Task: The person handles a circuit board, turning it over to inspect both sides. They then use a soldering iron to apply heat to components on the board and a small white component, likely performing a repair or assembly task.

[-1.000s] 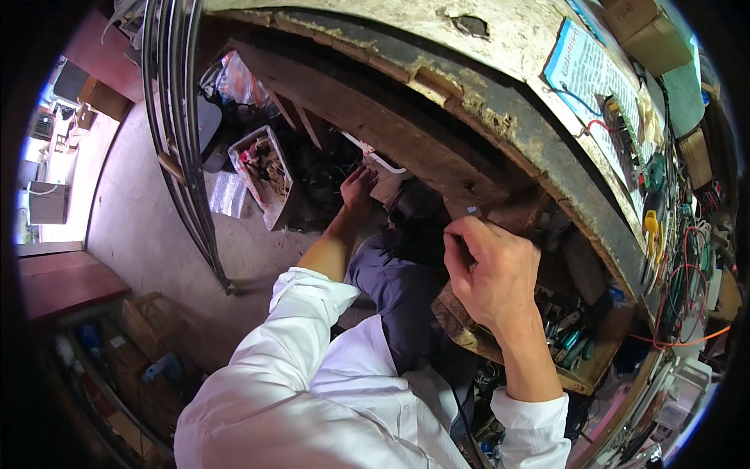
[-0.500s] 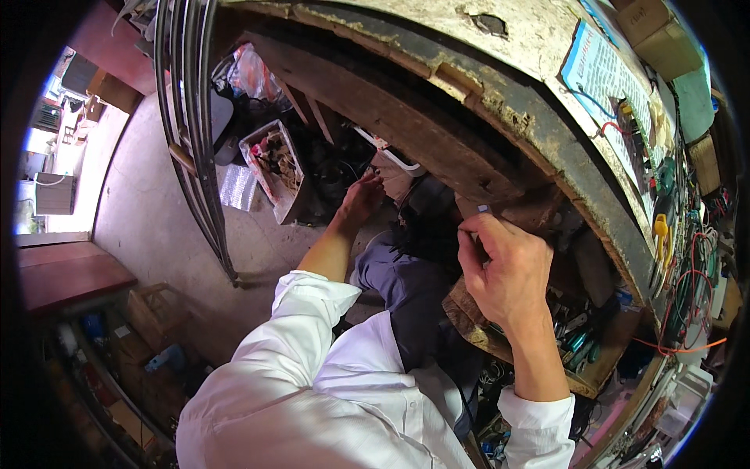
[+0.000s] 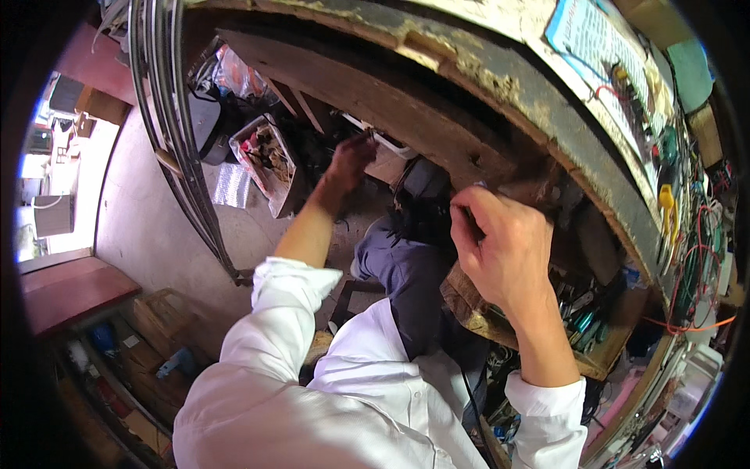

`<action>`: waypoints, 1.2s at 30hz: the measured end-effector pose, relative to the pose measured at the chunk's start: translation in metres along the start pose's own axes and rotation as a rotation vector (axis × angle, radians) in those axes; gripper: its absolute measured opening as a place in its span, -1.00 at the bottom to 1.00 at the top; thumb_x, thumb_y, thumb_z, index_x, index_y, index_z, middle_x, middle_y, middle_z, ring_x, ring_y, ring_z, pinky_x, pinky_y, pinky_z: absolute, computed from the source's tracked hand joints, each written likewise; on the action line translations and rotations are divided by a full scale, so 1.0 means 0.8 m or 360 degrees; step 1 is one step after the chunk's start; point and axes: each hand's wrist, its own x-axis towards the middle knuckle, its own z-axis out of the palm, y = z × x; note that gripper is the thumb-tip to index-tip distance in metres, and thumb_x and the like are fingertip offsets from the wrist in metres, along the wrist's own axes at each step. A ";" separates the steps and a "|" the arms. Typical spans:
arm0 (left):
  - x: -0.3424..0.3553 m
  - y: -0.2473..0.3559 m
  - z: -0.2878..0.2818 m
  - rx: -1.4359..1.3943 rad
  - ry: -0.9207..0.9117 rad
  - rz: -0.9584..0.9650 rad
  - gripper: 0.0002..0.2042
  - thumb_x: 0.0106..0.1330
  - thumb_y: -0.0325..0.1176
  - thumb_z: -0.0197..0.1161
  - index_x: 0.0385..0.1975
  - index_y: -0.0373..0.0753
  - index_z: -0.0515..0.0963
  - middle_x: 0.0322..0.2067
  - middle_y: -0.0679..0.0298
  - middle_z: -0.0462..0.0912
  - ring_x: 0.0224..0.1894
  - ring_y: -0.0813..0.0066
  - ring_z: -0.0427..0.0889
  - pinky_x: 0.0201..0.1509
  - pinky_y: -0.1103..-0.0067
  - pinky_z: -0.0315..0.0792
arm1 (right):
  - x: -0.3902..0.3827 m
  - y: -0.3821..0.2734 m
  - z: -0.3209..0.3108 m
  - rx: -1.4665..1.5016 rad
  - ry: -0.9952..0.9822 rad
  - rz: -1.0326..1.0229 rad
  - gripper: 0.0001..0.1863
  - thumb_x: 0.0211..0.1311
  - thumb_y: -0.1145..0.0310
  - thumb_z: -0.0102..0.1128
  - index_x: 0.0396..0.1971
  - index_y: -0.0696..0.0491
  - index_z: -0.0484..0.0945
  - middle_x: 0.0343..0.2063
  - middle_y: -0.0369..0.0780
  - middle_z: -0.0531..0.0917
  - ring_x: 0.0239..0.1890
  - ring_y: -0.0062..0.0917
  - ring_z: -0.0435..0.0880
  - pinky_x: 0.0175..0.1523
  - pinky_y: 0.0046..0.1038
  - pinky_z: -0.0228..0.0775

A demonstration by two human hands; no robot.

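Observation:
My right hand [image 3: 504, 242] is closed in a pinch below the worn wooden workbench edge [image 3: 500, 86], its fingertips turned away; what they hold, if anything, is hidden. My left hand [image 3: 350, 166] reaches out in shadow under the bench, blurred, so its fingers do not read clearly. Close by it are a white-rimmed container [image 3: 391, 144] and a box of scraps [image 3: 273, 168]. Between both hands, a dark bundle [image 3: 422, 207] lies above my knee in dark trousers [image 3: 402, 270].
Long dark curved bars [image 3: 168, 117] stand at the left. An open drawer of tools [image 3: 582, 332] sits beside my right forearm. Pliers with yellow handles [image 3: 667, 207] and tangled wires [image 3: 703, 266] crowd the bench at right. A wooden stool [image 3: 162, 313] is on the floor at left.
My left hand has moved slightly left and farther away, into deeper shadow. The right hand keeps its pinch with little movement; the pale speck earlier at its fingertips no longer shows. The view has shifted somewhat.

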 end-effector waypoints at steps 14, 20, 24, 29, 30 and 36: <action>0.101 0.079 -0.017 0.0075 0.0137 -0.0062 -0.68 0.34 -0.11 0.20 0.02 -0.05 0.49 -0.18 0.28 0.64 -0.13 0.29 0.64 -0.14 0.45 0.57 | -0.002 0.006 0.003 0.0014 -0.0027 -0.0025 -0.93 0.02 0.47 0.28 -0.45 0.03 0.58 -0.62 -0.15 0.57 -0.55 -0.20 0.60 -0.50 -0.27 0.39; 0.085 0.082 -0.012 0.0211 0.0101 -0.0055 -0.66 0.35 -0.09 0.20 0.04 -0.06 0.47 -0.16 0.27 0.64 -0.14 0.28 0.65 -0.17 0.45 0.58 | -0.002 0.006 0.004 0.0032 -0.0057 -0.0015 -0.89 -0.03 0.43 0.23 -0.51 0.07 0.47 -0.59 -0.14 0.60 -0.54 -0.14 0.63 -0.48 -0.15 0.47; 0.061 0.067 -0.003 0.0318 0.0245 -0.0014 -0.64 0.36 -0.04 0.19 0.01 -0.12 0.49 -0.16 0.22 0.65 -0.15 0.26 0.67 -0.18 0.42 0.61 | -0.003 0.007 0.003 0.0066 -0.0068 -0.0022 -0.90 -0.03 0.43 0.22 -0.52 0.08 0.48 -0.60 -0.13 0.60 -0.52 -0.13 0.63 -0.46 -0.14 0.47; 0.012 0.041 -0.019 0.0242 0.0457 -0.0085 -0.62 0.42 -0.03 0.13 -0.07 -0.26 0.55 -0.19 0.13 0.69 -0.19 0.25 0.70 -0.16 0.38 0.63 | -0.003 0.009 0.004 0.0088 -0.0030 -0.0052 -0.91 -0.04 0.45 0.21 -0.56 0.09 0.48 -0.59 -0.12 0.61 -0.50 -0.11 0.63 -0.43 -0.13 0.47; 0.000 0.041 -0.014 0.0168 0.0457 -0.0092 -0.63 0.43 -0.05 0.12 -0.09 -0.27 0.56 -0.20 0.13 0.70 -0.20 0.25 0.70 -0.16 0.37 0.63 | -0.003 0.010 0.005 0.0074 0.0001 -0.0057 -0.93 -0.03 0.45 0.21 -0.53 0.07 0.50 -0.60 -0.13 0.60 -0.50 -0.13 0.62 -0.43 -0.16 0.45; -0.066 -0.009 -0.084 0.0320 0.0545 -0.0080 -0.66 0.38 -0.12 0.17 -0.10 -0.28 0.58 -0.24 0.14 0.70 -0.29 0.25 0.69 -0.23 0.39 0.60 | -0.006 0.010 0.008 0.0014 0.0051 -0.0070 -0.92 -0.02 0.42 0.23 -0.47 0.04 0.55 -0.59 -0.14 0.60 -0.48 -0.15 0.62 -0.42 -0.18 0.43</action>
